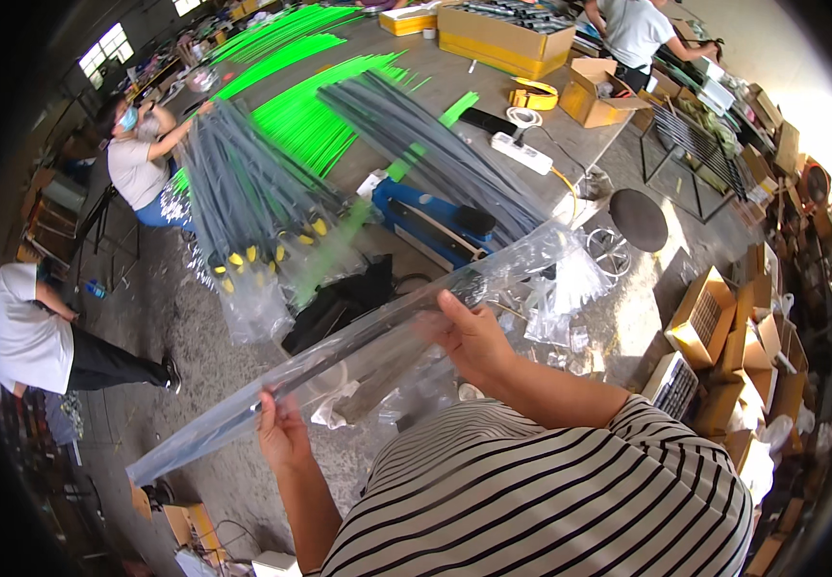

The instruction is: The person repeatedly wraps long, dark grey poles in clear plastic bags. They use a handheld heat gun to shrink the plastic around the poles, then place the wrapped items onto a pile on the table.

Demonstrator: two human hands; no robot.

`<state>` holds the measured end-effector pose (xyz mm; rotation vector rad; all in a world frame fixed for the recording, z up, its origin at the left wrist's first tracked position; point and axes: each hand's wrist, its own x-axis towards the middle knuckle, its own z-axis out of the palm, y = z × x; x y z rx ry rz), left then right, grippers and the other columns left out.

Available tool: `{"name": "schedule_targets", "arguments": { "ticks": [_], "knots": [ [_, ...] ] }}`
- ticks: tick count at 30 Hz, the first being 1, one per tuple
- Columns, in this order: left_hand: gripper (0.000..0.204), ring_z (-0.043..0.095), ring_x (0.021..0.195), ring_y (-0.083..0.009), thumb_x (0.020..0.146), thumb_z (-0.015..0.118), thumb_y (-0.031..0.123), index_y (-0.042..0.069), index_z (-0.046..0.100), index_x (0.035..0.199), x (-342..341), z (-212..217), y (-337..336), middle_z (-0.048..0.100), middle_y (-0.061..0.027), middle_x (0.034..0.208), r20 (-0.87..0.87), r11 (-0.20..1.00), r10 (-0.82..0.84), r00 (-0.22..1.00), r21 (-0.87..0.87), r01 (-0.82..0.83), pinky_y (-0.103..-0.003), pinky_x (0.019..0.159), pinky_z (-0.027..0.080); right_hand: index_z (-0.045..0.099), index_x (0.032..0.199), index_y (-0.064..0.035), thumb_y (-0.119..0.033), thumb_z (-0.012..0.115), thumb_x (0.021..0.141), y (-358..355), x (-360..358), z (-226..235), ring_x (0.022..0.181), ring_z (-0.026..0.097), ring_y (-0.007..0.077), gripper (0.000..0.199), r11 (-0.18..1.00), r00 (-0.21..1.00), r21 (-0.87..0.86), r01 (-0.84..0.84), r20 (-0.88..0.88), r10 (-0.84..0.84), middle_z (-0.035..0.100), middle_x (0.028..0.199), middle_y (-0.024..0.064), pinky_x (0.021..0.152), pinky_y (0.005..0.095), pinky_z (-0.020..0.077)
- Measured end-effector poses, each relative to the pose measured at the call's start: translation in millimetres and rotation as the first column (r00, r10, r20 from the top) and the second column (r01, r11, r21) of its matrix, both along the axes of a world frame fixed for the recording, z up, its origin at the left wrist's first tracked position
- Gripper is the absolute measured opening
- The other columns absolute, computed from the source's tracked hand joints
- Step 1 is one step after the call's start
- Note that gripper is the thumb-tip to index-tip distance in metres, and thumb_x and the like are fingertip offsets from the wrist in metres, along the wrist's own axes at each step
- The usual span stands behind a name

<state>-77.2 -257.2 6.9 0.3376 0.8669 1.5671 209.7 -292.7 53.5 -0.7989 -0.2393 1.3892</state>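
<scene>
Grey floor (pixel 199 370), cluttered table (pixel 478 85), held plastic bag (pixel 353 343)

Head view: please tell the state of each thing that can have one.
Long clear plastic sleeve: held, slanting
Left hand: pinching the sleeve
Right hand: at the sleeve, blurred, grip unclear
Green rods: fanned out in bunches
Dark rods with yellow ends: bagged, piled
Blue bag sealer: open or shut unclear
Long cardboard carton: open, filled
Smaller cardboard box: open
White power strip: on or off unclear

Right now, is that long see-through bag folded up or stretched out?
Stretched out: the bag runs lengthwise past the left hand and the right hand.
</scene>
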Motion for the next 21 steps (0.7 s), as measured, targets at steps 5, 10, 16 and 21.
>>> {"name": "schedule_targets", "arguments": {
  "ticks": [5,10,16,21],
  "knots": [
    [0.018,0.059,0.087,-0.0158,0.081,0.057,0.01,-0.003,0.055,0.094,-34.6,-16.7,-2.9,0.061,-0.0097,0.093,-0.019,0.999,0.012,1.0,-0.037,-0.012,-0.027,0.08,0.05,0.053,0.092,-0.0056,-0.024,0.066,0.075,-17.4,72.9,-2.6,0.081,0.056,0.0162,0.027,0.954,0.945,-0.013,0.298,0.142,-0.293,0.057,0.09,0.0067,0.071,0.0293,0.0462],
    [0.018,0.058,0.087,-0.016,0.081,0.056,0.009,-0.003,0.055,0.094,-29.3,-6.2,-8.8,0.06,-0.0103,0.093,-0.092,0.995,0.004,0.996,-0.102,-0.013,-0.027,0.08,0.05,0.058,0.078,-0.004,-0.025,0.064,0.077,-21.4,126.8,-32.3,0.067,0.056,0.013,0.022,0.938,0.86,-0.087,0.335,0.435,-0.266,0.059,0.076,0.0044,0.062,0.0254,0.0468],
    [0.017,0.058,0.082,-0.0135,0.08,0.059,0.011,0.001,0.057,0.092,-26.9,-11.7,-13.5,0.061,-0.0071,0.091,-0.133,0.988,-0.035,0.99,-0.155,0.014,-0.025,0.073,0.05,0.057,0.091,0.0065,-0.034,0.066,0.073,-8.4,157.5,-30.9,0.069,0.057,0.0144,0.045,0.951,0.814,-0.221,0.214,0.579,-0.049,0.058,0.078,0.009,0.063,0.0266,0.0472],
    [0.017,0.058,0.081,-0.0132,0.079,0.06,0.011,0.001,0.057,0.092,-18.7,-19.3,-16.7,0.061,-0.0057,0.09,-0.163,0.977,-0.005,0.987,-0.209,-0.029,-0.025,0.071,0.05,0.06,0.078,0.0032,-0.032,0.063,0.077,9.8,181.9,-51.9,0.06,0.055,0.0123,0.036,0.954,0.699,-0.298,0.031,0.688,0.192,0.057,0.065,0.0064,0.055,0.0261,0.0447]
  ]
}}
